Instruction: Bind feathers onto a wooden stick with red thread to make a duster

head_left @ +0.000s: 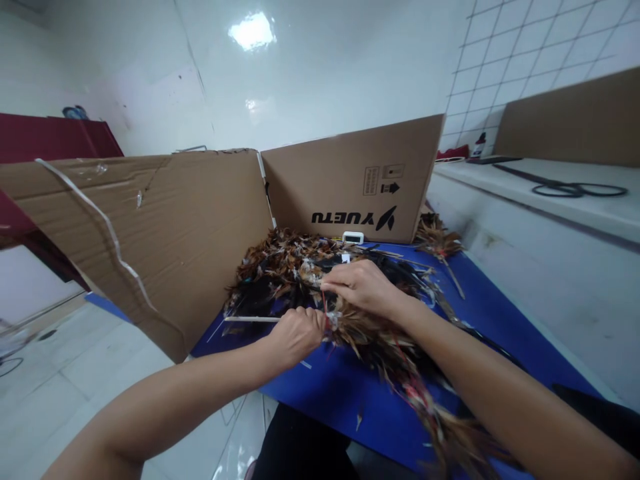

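Before the "YUETU" carton (pixel 350 180) — both hands' fingers, left (pixel 296 331) and right (pixel 361 285), clamped on a feather bundle (pixel 380 337).

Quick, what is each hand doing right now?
Left hand: closed around the white stick and the feather bundle.
Right hand: fingers pinched on the red thread at the bundle.

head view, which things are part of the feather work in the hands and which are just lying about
In hand:
left hand, closed on a thin white stick and red thread
right hand, pinching at the feather bundle
loose feather pile on the blue board

Lying about:
scissors on the white ledge
cardboard box
small bottle
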### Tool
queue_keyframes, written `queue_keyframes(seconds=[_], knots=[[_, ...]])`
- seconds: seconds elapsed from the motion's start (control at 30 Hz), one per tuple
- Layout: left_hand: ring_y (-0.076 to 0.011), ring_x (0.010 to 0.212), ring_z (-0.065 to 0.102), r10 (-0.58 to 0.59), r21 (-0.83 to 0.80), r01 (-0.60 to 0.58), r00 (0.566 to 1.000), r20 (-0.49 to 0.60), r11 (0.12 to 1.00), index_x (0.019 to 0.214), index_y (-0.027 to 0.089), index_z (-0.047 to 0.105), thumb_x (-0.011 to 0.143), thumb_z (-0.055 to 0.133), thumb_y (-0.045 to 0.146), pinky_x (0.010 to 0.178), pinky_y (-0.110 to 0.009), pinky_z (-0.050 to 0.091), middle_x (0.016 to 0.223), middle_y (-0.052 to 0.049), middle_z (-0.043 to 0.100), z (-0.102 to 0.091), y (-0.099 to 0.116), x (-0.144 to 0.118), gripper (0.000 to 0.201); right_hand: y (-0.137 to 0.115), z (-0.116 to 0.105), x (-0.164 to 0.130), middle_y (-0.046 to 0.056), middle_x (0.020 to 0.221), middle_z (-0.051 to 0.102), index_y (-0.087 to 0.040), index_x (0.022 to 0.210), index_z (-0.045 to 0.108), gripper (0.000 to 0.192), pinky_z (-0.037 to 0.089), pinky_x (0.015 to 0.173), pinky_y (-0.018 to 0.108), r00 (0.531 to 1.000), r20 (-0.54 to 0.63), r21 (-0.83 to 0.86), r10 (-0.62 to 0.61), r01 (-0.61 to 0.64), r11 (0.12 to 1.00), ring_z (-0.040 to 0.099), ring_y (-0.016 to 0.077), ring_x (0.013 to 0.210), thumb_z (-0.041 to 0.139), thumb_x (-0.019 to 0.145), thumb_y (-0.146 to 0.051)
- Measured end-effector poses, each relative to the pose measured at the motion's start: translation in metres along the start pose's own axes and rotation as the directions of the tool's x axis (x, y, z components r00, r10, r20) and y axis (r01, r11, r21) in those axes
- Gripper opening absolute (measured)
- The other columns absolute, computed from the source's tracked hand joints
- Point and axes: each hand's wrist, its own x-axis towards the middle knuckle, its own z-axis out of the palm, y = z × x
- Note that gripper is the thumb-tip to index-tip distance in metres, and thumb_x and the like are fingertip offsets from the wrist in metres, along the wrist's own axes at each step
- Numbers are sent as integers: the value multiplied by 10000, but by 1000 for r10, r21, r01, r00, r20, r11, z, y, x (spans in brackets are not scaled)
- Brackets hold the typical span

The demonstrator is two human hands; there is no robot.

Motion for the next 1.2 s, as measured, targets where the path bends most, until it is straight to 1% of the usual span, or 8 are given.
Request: queue_keyframes(seconds=[0.1,0.2,0.3,0.4,0.53,0.8,1.03,1.2], knots=[[-176,549,518,28,60,-24,997,-74,998,793,139,446,867,329,96,439,-276,327,636,-44,507,-13,-3,-5,145,9,9,8,30,762,687,-189,772,709,290,379,644,227,999,24,177,28,-32,984,591,135,687,492,853,-365],[-162,548,493,78,104,-65,989,-125,992,799,145,438,886,315,126,449,-280,305,638,-31,495,-23,-10,-8,152,19,22,9,33,753,693,-161,724,711,313,399,661,231,991,85,360,103,-127,924,601,149,705,523,826,-389],[-156,564,480,129,140,-104,976,-178,985,800,153,432,898,316,161,472,-293,296,645,-23,482,-24,-20,-10,152,31,39,4,41,728,689,-127,735,710,342,415,643,236,975,159,499,155,-215,840,595,158,688,543,796,-419],[-149,566,469,166,147,-136,962,-215,980,800,157,429,896,336,173,480,-298,279,638,-15,468,-19,-27,-10,135,40,54,-2,45,715,677,-100,764,708,355,419,624,234,961,246,571,124,-247,783,576,151,661,558,771,-422],[-145,567,464,209,140,-179,948,-242,974,819,150,440,894,344,178,482,-296,271,634,-16,464,-13,-29,-7,125,42,68,-5,26,657,647,-84,775,711,338,404,580,214,933,359,600,25,-251,759,537,125,605,563,753,-387],[-147,575,484,268,139,-242,939,-217,960,939,129,471,902,328,190,478,-298,310,659,-22,492,-14,-32,-5,160,40,79,-4,-36,534,541,-98,691,716,246,355,514,193,888,456,623,-65,-267,735,460,99,545,558,698,-286],[-141,557,474,303,11,-306,938,-169,952,816,158,467,907,330,203,493,-292,334,625,-10,481,-11,-41,-7,171,52,84,-17,-15,588,589,-100,694,707,282,395,583,213,846,533,620,-9,-383,685,494,102,572,587,708,-355],[-135,566,469,331,-24,-336,936,-122,942,799,167,468,906,339,207,521,-279,342,617,-4,486,-10,-71,-25,173,71,69,-50,18,690,632,-117,841,696,371,410,546,205,794,599,602,99,-529,599,510,98,574,615,691,-446]])
